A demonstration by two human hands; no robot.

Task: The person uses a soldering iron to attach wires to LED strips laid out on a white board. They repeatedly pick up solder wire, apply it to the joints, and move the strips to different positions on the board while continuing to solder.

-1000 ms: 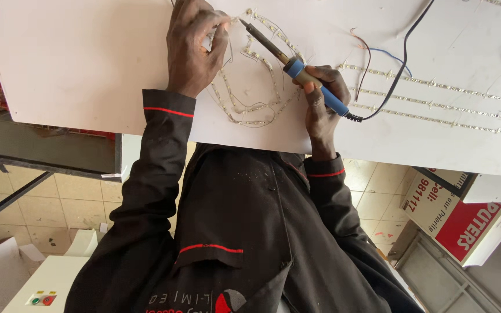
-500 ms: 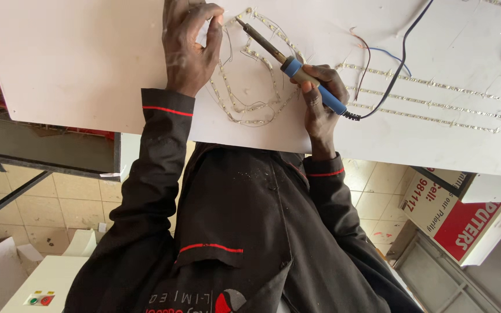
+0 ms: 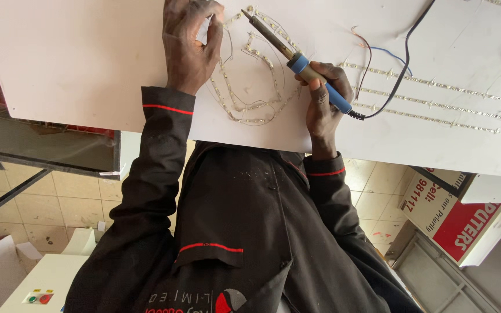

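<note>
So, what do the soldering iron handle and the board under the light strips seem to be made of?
Soldering iron: blue handle looks like matte plastic, the shaft like dull metal. White board: smooth, flat and matte, probably plastic or foam sheet; its thin edge suggests this, but the look leaves it open.

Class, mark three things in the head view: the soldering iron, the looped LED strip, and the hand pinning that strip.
soldering iron (image 3: 320, 79), head view, on its blue handle.
looped LED strip (image 3: 250, 107), head view, on its lower curve.
left hand (image 3: 189, 43), head view, on its back.
</note>
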